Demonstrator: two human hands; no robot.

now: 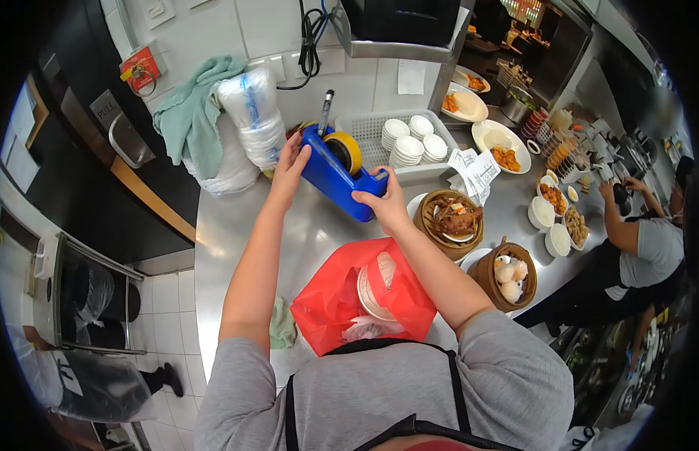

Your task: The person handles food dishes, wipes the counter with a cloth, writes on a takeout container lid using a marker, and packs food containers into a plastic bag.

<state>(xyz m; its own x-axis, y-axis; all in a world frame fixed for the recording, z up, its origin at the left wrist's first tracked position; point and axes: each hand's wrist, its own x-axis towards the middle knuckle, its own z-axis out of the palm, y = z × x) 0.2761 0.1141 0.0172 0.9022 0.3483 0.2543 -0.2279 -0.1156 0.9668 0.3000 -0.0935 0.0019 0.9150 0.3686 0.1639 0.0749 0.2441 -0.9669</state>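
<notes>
Straight to the containers: below both hands, between the forearms, sits a red bag (319, 304), and inside it shows a white tub (370, 293), partly hidden by the bag's folds. Just beyond the right hand there's a grey basket (432, 171), with white dishes (407, 154) in stacks. Close by on the right hand's right, a steamer (427, 222) carries a dish of browned food (458, 219); nearer the body, beside the right forearm, a second steamer (485, 282) holds pale dumplings (509, 279). Further right, two bowls (538, 223) are filled with something white, and up past the receipts (477, 174) a plate (480, 141) bears orange food (506, 158).

Now the hands, and both are busy with the blue dispenser (336, 189)! It's right between them, ahead of the bag, with a yellow roll (352, 154) seated in it; whether its base touches the counter (240, 233), I can't tell. The left hand (292, 161) grasps the far left end, fingers curved against the side, a pen (326, 113) poking up just beyond. The right hand (388, 203) grips the opposite end, thumb laid along the near edge, fingers partly hidden. Left of the left hand, wrapped bundles (251, 116) stand against a green cloth (197, 101).
</notes>
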